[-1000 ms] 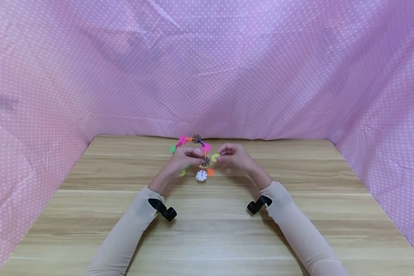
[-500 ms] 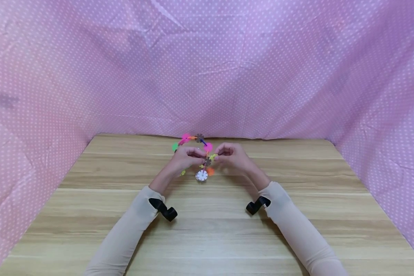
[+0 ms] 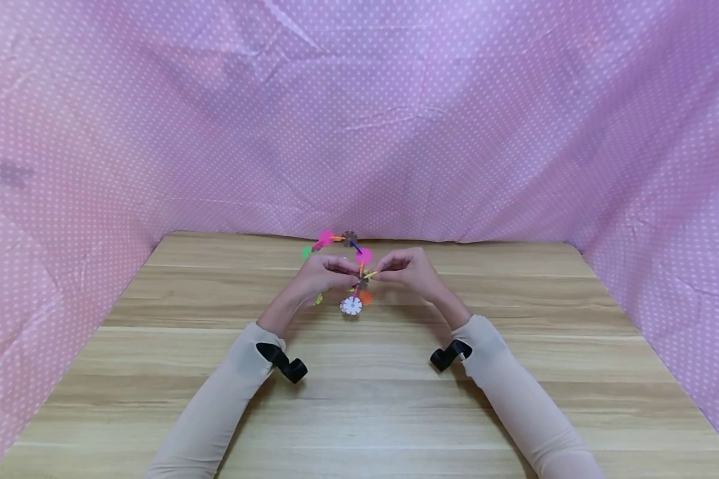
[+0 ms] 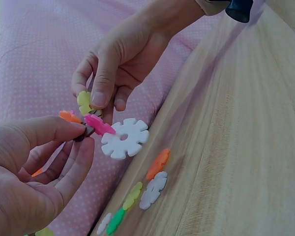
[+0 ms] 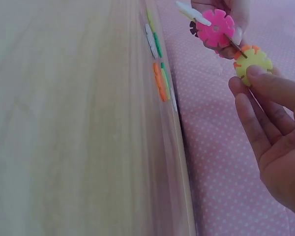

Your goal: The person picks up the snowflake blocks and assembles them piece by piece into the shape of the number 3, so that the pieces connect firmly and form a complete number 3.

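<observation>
My left hand (image 3: 320, 276) pinches a dark brown notched snowflake disc (image 3: 363, 283) between thumb and fingers. This disc belongs to a curved chain of joined plastic discs held above the table. Pink (image 5: 215, 28), orange and white (image 4: 119, 146) discs of the chain show near the fingertips. My right hand (image 3: 412, 271) pinches a yellow notched disc (image 5: 264, 63) by its edge. In the head view the yellow disc is turned edge-on, its near edge right at the brown disc. Fingers partly cover the brown disc.
Several loose discs lie on the wooden table (image 3: 359, 412) beneath the hands, among them an orange one (image 4: 159, 163), a white one (image 4: 153, 191) and a green one (image 4: 116, 221). Pink dotted cloth (image 3: 359, 133) hangs behind the table and along both sides.
The yellow disc has moved left to the brown disc and turned from face-on to edge-on. The chain has shifted slightly right, with the left hand still gripping it.
</observation>
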Demonstrator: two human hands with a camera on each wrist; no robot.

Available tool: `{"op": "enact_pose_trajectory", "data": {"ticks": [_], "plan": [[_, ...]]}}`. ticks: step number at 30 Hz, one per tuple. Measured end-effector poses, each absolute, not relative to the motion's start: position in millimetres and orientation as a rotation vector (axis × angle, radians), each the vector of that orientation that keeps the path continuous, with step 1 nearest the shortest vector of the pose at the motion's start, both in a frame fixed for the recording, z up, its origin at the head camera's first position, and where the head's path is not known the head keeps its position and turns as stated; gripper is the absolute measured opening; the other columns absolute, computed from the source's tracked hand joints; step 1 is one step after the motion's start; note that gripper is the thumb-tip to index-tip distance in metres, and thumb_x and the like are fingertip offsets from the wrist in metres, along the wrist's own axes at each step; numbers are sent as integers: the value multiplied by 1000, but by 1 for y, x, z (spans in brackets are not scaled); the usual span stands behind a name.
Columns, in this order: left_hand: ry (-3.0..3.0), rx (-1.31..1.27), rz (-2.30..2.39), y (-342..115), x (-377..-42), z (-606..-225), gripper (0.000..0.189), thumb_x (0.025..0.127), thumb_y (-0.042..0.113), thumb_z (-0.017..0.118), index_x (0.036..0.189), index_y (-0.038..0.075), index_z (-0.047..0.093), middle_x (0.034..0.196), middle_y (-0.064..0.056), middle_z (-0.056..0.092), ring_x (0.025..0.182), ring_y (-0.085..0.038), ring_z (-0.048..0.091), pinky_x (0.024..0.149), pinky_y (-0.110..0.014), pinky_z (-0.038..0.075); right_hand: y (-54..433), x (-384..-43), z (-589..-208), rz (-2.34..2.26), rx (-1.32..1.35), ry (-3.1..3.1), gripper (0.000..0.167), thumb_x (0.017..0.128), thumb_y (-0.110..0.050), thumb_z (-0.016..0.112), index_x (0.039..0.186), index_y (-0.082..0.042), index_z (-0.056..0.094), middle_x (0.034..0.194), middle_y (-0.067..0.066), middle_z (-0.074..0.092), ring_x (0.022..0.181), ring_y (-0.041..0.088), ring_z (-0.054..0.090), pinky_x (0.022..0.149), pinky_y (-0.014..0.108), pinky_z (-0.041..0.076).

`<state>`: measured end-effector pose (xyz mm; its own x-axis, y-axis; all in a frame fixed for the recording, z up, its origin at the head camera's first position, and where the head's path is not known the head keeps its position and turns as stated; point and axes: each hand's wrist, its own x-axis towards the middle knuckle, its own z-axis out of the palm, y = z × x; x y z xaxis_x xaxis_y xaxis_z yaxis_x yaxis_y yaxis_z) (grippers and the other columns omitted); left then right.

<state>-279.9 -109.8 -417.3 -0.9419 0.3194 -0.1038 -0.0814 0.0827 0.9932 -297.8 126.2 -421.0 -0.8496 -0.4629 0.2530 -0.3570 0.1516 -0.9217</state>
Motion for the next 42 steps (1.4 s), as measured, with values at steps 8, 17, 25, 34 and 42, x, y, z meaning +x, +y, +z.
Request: {"op": "enact_pose_trajectory", "data": {"ticks": [8, 17, 25, 34, 42], "plan": [[2014, 243, 1961, -110, -279, -415, 29, 84, -9, 76, 113, -8, 71, 96, -5, 78, 86, -15, 75, 89, -35, 63, 129, -299, -421, -1813, -855, 2280, 11, 84, 6, 78, 93, 9, 75, 93, 21, 77, 78, 10, 72, 72, 24, 62], [2001, 283, 1965, -112, -278, -411, 30, 84, -11, 74, 114, -11, 70, 93, -6, 79, 84, -15, 76, 82, -29, 64, 131, -299, -419, -1797, -869, 2290, 11, 83, 6, 80, 92, 9, 75, 88, 10, 78, 72, 10, 70, 69, 34, 64], [2001, 291, 1949, -113, -277, -411, 29, 85, -11, 74, 113, -11, 70, 95, -7, 79, 85, -16, 76, 85, -35, 64, 130, -297, -417, -1785, -888, 2294, 10, 82, 6, 80, 92, 8, 76, 90, 22, 77, 72, 12, 72, 69, 31, 64], [1999, 300, 1963, -112, -276, -409, 29, 85, -11, 73, 114, -14, 69, 88, -4, 78, 82, -15, 76, 87, -41, 64, 129, -295, -412, -1828, -921, 2243, 11, 81, 9, 79, 90, 12, 75, 90, 21, 77, 75, 15, 75, 71, 27, 64], [1996, 294, 1974, -112, -274, -405, 28, 85, -10, 73, 113, -13, 70, 90, -6, 78, 82, -16, 76, 91, -46, 62, 127, -292, -411, -1856, -947, 2227, 10, 80, 11, 79, 89, 12, 74, 93, 28, 74, 78, 15, 76, 73, 28, 65]]}}
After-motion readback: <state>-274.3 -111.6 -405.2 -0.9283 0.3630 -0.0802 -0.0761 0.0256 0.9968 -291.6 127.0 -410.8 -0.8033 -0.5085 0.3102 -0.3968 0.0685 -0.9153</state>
